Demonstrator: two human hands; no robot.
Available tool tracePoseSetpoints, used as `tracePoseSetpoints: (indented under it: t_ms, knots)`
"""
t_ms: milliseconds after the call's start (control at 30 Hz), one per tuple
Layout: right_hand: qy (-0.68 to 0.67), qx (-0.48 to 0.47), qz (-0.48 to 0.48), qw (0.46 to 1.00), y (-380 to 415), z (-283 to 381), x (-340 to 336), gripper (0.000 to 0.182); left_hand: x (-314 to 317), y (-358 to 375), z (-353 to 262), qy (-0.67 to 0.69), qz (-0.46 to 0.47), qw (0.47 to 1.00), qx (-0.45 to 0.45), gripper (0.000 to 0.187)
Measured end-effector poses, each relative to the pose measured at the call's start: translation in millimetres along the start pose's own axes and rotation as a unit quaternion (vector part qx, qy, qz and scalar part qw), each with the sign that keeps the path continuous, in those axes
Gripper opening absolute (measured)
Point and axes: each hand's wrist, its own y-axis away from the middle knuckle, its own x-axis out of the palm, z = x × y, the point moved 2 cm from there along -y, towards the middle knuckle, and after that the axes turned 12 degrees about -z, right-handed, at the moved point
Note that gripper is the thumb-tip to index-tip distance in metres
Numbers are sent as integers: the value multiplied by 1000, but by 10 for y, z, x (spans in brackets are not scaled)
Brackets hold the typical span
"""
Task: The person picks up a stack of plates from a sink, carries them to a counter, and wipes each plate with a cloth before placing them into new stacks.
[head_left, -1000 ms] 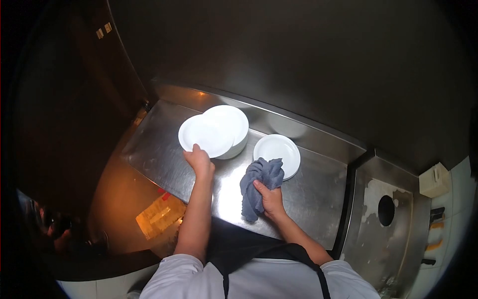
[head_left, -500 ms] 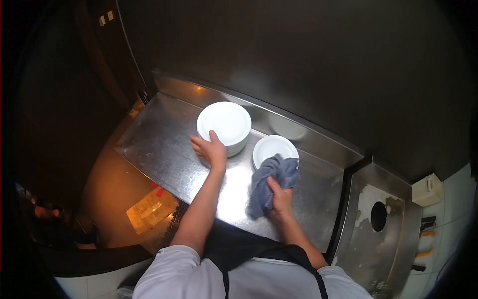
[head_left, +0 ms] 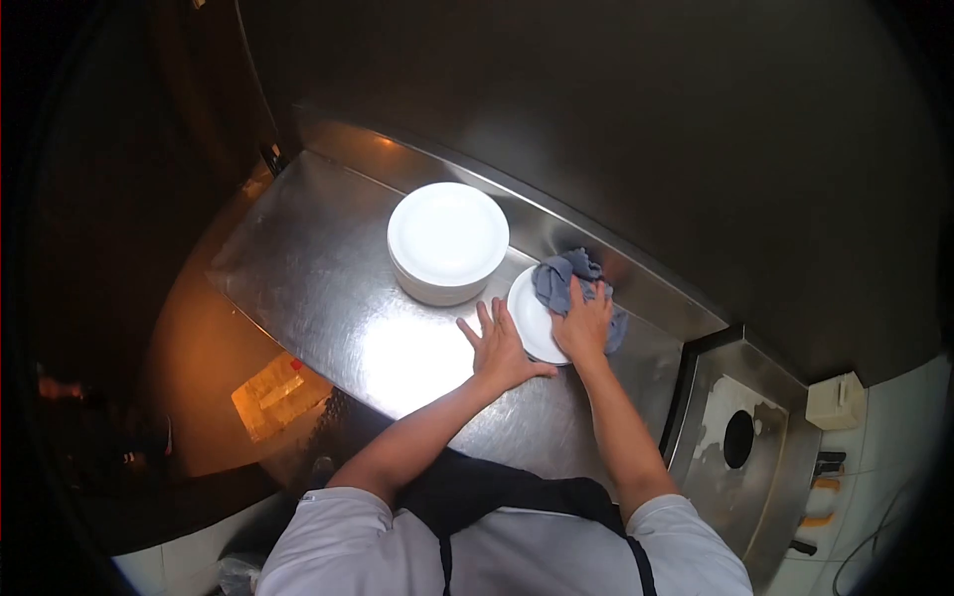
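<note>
A tall stack of white plates [head_left: 448,236] stands on the steel counter. To its right is a smaller white plate [head_left: 534,323]; whether others lie under it is hidden. My left hand [head_left: 500,350] is open, fingers spread, at the left edge of the smaller plate. My right hand [head_left: 584,323] presses a grey-blue cloth [head_left: 564,281] on the far right part of that plate, fingers on the cloth and palm over the plate. Part of the cloth hangs past the plate's right edge.
The steel counter [head_left: 308,238] has a raised back edge against a dark wall. At the right is a steel sink unit [head_left: 775,427] with a round dark hole, a cream box [head_left: 837,401] and several handles on the tiled wall. A yellowish sheet [head_left: 281,397] lies lower left.
My left hand has moved from the tall stack to the smaller plate. My right hand and the cloth have gone up and across onto the plate's far right side. The view has shifted slightly.
</note>
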Motion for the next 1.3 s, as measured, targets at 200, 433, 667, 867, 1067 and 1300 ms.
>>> tracePoseSetpoints:
  t_ms: [200,433,667,867,1067,1300]
  knots:
    - [-210,-74,74,972,4,468,45,59,13,-49,-3,-16,11,1000,-2,140]
    - [-133,-100,142,976,522,-356,-443,51,211,4,139,2,-98,995,36,145]
    - [-103,-40,61,992,-63,65,44,51,116,-4,76,-27,-66,997,36,147]
    - [-216,-68,195,954,462,71,-473,50,248,-39,138,-35,-91,995,35,130]
    - [27,-52,78,995,119,-379,-154,57,76,15,41,-34,-70,996,35,148]
    - [-205,-37,101,973,251,500,9,59,318,18,146,-56,-135,986,82,129]
